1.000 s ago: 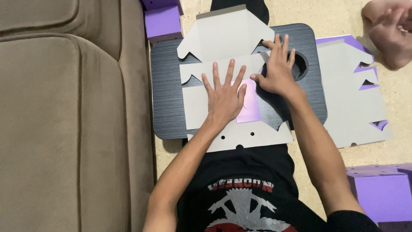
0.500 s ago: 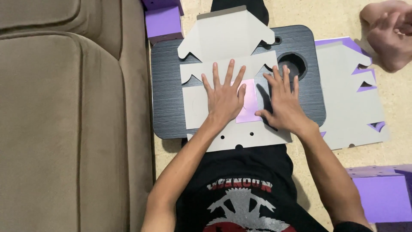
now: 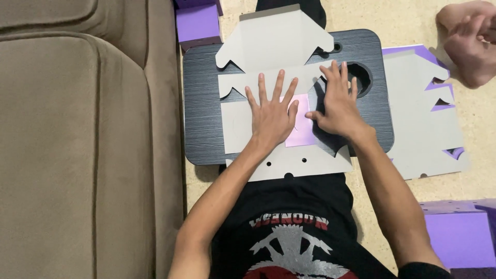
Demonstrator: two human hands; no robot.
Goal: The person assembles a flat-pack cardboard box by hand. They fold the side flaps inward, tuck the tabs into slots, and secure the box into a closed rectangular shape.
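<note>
On the dark lap tray, a surface across the person's legs, lies one flat grey cardboard cutout, long axis running away from the person, its pointed-flap end toward the top of the view and a punched-hole end overhanging the near edge. Two hands press on it: left hand flat, fingers spread, palm down on the folded middle panel; right hand flat just beside it, thumb touching a pale purple strip that shows between them. Neither grip is clenched, both are released and open, pressing, grasping nothing. Fingers of both point away from the body. One round hole in the tray sits just past the right fingertips. A second grey cutout lies on the floor to the right, over a purple sheet. Three purple boxes: one at the tray's top left, two bottom right. Brown sofa fills the left. Another person's bare foot is at top right, well apart.
</note>
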